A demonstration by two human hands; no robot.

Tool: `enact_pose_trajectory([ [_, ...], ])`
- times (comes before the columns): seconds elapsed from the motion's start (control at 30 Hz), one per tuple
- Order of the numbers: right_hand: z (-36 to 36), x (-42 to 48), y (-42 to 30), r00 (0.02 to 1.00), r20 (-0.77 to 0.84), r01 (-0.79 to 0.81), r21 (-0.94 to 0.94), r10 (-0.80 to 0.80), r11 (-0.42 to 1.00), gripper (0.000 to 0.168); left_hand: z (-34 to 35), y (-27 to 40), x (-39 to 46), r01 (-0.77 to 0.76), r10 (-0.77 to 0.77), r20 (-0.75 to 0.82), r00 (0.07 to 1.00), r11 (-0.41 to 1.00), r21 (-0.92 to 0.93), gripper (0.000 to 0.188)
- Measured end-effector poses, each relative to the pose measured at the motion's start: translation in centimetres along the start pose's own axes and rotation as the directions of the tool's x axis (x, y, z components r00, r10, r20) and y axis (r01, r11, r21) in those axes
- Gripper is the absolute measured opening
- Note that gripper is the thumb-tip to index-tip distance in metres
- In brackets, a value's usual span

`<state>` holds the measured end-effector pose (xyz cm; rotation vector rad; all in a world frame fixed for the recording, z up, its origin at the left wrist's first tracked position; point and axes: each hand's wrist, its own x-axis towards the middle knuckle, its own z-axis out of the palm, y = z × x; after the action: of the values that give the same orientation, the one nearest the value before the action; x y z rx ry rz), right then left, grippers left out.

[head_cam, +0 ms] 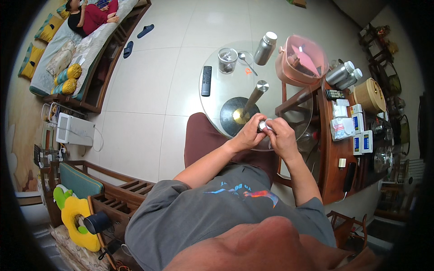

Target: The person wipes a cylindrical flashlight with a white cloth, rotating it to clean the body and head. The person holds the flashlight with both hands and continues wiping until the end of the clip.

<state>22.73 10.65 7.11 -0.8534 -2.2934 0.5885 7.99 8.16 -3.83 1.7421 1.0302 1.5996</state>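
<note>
Both hands meet over the near edge of a round glass table (212,113), around a small round container (261,126) with a dark rim and a pale inside or top. My left hand (250,132) grips its side. My right hand (282,136) has thumb and fingers on a small whitish piece (269,124) at the container's top. Fingers hide most of both, so I cannot tell exactly what they are. Beyond the hands stand a clear jar (227,61) with dark contents, a metal spoon (249,64) on a clear lid (243,58), and a small orange piece (248,71).
A black remote control (206,81), a metal bottle with white cap (265,49) and a pink bin (286,73) are on the glass table. At right, a wooden table (330,169) holds several bottles, boxes and a woven canister (368,96). A person (90,18) lies on a daybed.
</note>
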Motion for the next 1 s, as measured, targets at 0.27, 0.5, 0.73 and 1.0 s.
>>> enact_pose_trajectory([
  [0.27,0.5,-0.4,0.2,0.999,-0.037,0.027,0.076,-0.024,0.997,0.022,-0.1,0.1,0.1,0.026,-0.026,0.017,1.000,1.000,-0.013,0.054],
  [0.5,0.9,-0.4,0.0,0.998,-0.048,-0.031,-0.028,0.030,0.999,0.022,0.1,-0.5,-0.2,-0.001,0.001,0.014,1.000,0.999,-0.033,0.055],
  [0.73,1.2,-1.3,0.6,0.991,-0.132,0.003,-0.082,-0.014,0.997,0.019,0.0,-0.1,-0.1,0.014,-0.014,0.017,1.000,1.000,-0.004,0.055],
  [1.0,1.5,-1.3,1.6,0.991,-0.070,0.119,0.064,-0.115,0.991,0.021,-0.1,-0.6,-0.1,-0.004,0.004,0.034,0.999,1.000,-0.009,0.054],
])
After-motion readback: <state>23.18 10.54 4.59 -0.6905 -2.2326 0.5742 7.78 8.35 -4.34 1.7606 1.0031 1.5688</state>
